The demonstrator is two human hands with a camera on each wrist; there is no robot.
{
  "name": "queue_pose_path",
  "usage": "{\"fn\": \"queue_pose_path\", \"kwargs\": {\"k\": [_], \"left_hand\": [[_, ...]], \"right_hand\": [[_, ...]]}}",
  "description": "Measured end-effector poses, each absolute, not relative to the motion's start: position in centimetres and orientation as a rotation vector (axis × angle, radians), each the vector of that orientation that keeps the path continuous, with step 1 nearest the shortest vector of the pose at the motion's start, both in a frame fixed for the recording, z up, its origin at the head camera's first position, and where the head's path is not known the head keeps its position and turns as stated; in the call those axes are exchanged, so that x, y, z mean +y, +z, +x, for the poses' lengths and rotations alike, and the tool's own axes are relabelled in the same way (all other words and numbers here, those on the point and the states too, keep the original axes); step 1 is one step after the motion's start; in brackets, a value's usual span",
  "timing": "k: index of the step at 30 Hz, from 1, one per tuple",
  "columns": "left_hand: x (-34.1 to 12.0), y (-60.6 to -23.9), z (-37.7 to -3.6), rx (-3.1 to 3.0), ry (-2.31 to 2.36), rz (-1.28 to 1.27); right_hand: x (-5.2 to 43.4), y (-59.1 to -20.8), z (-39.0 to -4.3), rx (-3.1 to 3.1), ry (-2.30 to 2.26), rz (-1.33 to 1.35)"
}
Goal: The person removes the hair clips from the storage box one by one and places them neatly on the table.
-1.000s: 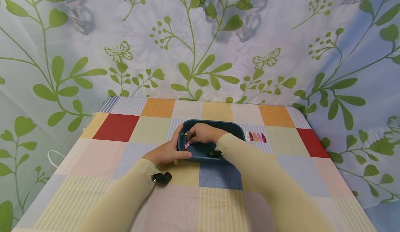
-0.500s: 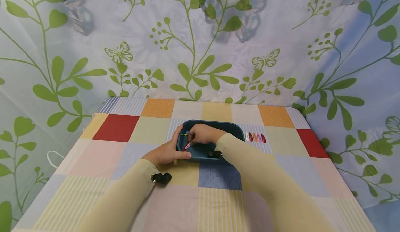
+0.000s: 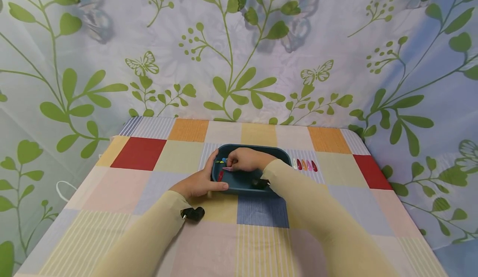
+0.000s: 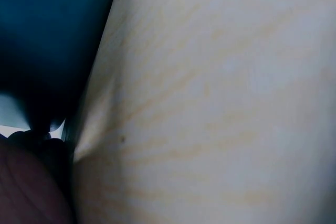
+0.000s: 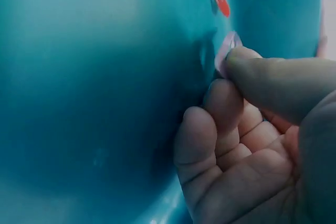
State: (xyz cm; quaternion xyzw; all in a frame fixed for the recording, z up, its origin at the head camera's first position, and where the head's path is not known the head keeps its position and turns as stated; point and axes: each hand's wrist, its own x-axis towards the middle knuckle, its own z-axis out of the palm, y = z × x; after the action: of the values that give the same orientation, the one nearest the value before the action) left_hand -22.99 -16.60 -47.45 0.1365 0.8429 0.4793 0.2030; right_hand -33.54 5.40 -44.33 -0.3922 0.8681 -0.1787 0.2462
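Note:
A dark blue-green tray [image 3: 239, 181] stands on the table. My left hand [image 3: 198, 182] rests against its near left corner, fingers along the left side and thumb straight over the front rim. Inside the tray, my right hand [image 3: 244, 159] pinches a pink snap hair clip [image 5: 226, 53] between thumb and index finger. Close to that clip, a red hair clip [image 3: 220, 176] lies at the tray's left end. Behind it are small blue [image 3: 224, 159] and yellow-green pieces, partly hidden by the right hand. The left wrist view shows mostly tablecloth and the tray's side.
Several hair clips [image 3: 304, 165] in white, red, orange and pink lie in a row on the patchwork tablecloth [image 3: 261, 244], right of the tray. A patterned curtain [image 3: 239, 53] hangs behind the table. A white cable [image 3: 65, 189] shows at the left.
My right hand has shifted slightly right with the pink hair clip, which has turned and come away from the red clip. The red clip now shows more fully. My left hand stays on the tray.

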Motion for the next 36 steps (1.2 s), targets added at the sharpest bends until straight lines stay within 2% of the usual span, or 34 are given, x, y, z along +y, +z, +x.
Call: {"fn": "queue_pose_path", "kwargs": {"k": [14, 36], "left_hand": [[-16.2, -47.4, -22.8, 2.383, 1.304, 0.343], [-16.4, -47.4, -22.9, 2.392, 1.298, 0.369]], "right_hand": [[9.0, -42.2, -32.6, 2.347, -0.769, -0.843], [15.6, -39.6, -31.6, 2.425, -1.192, -0.673]]}}
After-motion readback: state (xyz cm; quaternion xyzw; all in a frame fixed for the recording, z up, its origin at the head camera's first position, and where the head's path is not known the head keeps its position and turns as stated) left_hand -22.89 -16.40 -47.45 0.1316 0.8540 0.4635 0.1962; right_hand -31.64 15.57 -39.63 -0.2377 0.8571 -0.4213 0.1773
